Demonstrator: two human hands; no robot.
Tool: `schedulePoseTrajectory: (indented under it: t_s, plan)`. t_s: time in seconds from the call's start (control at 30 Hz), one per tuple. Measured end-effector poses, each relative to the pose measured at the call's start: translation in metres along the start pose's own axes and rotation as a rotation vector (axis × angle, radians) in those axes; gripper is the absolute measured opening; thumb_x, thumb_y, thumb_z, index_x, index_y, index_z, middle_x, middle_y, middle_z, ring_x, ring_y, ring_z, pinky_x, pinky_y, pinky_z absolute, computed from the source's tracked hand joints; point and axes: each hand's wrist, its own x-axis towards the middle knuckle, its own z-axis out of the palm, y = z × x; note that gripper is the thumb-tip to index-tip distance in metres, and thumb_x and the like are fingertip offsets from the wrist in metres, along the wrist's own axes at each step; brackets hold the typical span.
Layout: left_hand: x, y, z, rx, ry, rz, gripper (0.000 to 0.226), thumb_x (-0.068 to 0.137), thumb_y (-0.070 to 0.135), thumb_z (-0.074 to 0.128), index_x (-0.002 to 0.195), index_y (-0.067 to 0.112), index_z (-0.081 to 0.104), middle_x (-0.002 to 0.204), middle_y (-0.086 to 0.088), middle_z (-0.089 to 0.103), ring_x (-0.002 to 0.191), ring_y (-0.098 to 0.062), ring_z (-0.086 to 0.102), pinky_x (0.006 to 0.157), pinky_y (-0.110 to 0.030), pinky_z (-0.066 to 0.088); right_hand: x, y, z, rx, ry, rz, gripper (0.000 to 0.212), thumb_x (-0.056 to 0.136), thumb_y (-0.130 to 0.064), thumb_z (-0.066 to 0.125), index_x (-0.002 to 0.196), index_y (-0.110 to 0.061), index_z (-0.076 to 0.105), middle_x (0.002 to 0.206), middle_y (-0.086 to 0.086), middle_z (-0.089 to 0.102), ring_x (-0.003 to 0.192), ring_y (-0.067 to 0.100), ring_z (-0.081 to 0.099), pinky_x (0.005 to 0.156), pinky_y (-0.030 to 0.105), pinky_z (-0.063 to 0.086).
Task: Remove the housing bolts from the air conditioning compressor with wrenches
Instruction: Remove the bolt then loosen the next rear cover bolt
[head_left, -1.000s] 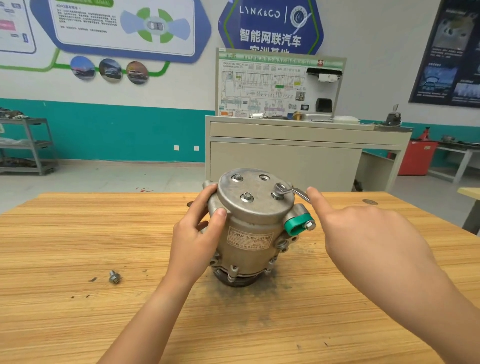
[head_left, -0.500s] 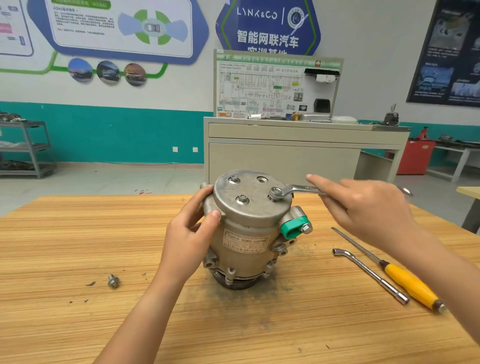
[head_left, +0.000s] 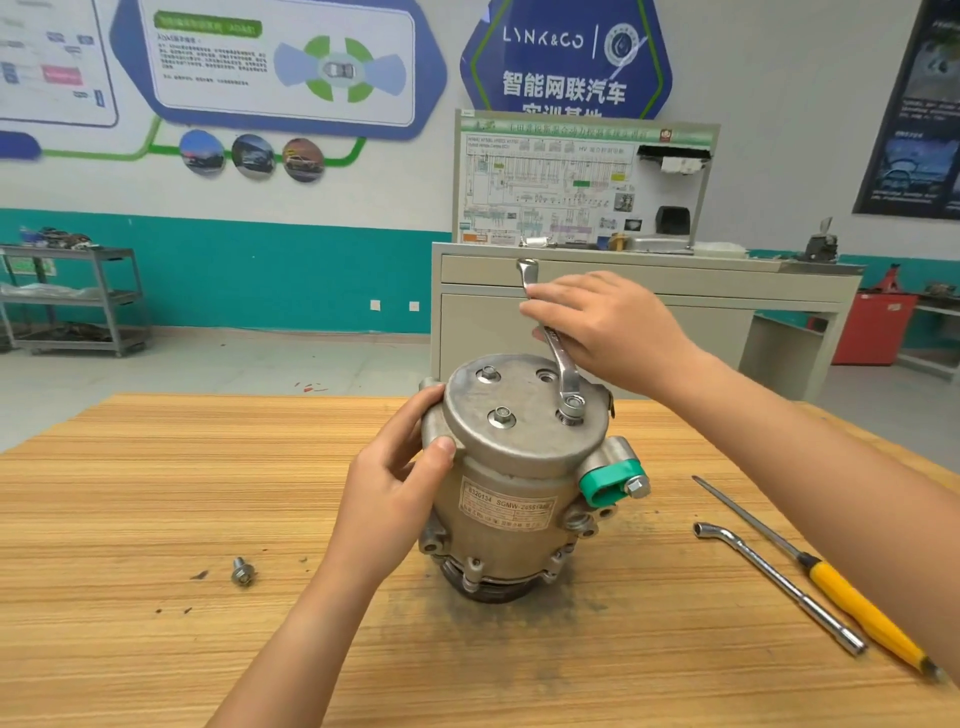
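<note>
wooden bench (head_left: 156, 493), compressor (head_left: 509, 499) upright mid-table. left hand (head_left: 395, 493) grips its cover rim, right hand (head_left: 608, 332) holds the wrench (head_left: 563, 369) seated on the front-right bolt (head_left: 571, 405). loose bolt (head_left: 241, 570) lies out already. looks mid-loosening; next: reseat wrench, swing again.

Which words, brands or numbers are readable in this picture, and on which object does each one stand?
"LYNK&CO": blue wall sign.
"智能网联汽车": same sign; line below is half hidden.
"8320134 SGMW-24551": compressor label; its end and small print are blurred.
"HV": wiring diagram board; the rest is too small.
Left wall poster, dark right poster: blurred, unreadable.
</note>
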Motion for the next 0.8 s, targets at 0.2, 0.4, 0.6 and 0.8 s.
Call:
schedulePoseTrajectory:
  t_s: [0.2, 0.4, 0.6, 0.8]
  plan:
    - [0.0, 0.001, 0.001, -0.014, 0.003, -0.009, 0.043, 0.092, 0.005, 0.05, 0.111, 0.043, 0.054, 0.106, 0.037, 0.056, 0.099, 0.027, 0.048, 0.071, 0.003, 0.039, -0.02, 0.002, 0.014, 0.064, 0.16, 0.277, 0.015, 0.078, 0.0, 0.064, 0.091, 0.0, 0.071, 0.093, 0.017, 0.068, 0.072, 0.031, 0.067, 0.052, 0.035, 0.052]
    - [-0.001, 0.002, 0.003, -0.024, 0.001, -0.011, 0.043, 0.092, 0.005, 0.052, 0.111, 0.043, 0.055, 0.106, 0.037, 0.056, 0.099, 0.025, 0.05, 0.071, 0.002, 0.04, -0.006, -0.003, 0.016, 0.079, 0.163, 0.165, 0.018, 0.076, -0.01, 0.071, 0.091, 0.0, 0.072, 0.093, 0.015, 0.07, 0.076, 0.029, 0.069, 0.056, 0.036, 0.056]
    - [-0.001, 0.0, -0.001, -0.02, -0.004, -0.019, 0.042, 0.093, 0.004, 0.049, 0.113, 0.041, 0.054, 0.114, 0.029, 0.055, 0.1, 0.025, 0.049, 0.072, 0.002, 0.039, 0.013, -0.008, 0.005, 0.029, 0.247, 0.223, 0.012, 0.081, -0.008, 0.066, 0.085, 0.002, 0.07, 0.079, 0.016, 0.07, 0.069, 0.03, 0.068, 0.059, 0.033, 0.052]
    - [-0.001, 0.0, 0.001, -0.025, -0.002, -0.02, 0.04, 0.092, 0.006, 0.05, 0.117, 0.038, 0.054, 0.116, 0.029, 0.053, 0.101, 0.026, 0.048, 0.072, 0.003, 0.039, 0.0, 0.0, -0.047, 0.45, 0.397, 0.801, 0.023, 0.098, -0.024, 0.032, 0.104, -0.011, 0.051, 0.068, 0.007, 0.059, 0.063, 0.029, 0.057, 0.057, 0.037, 0.04]
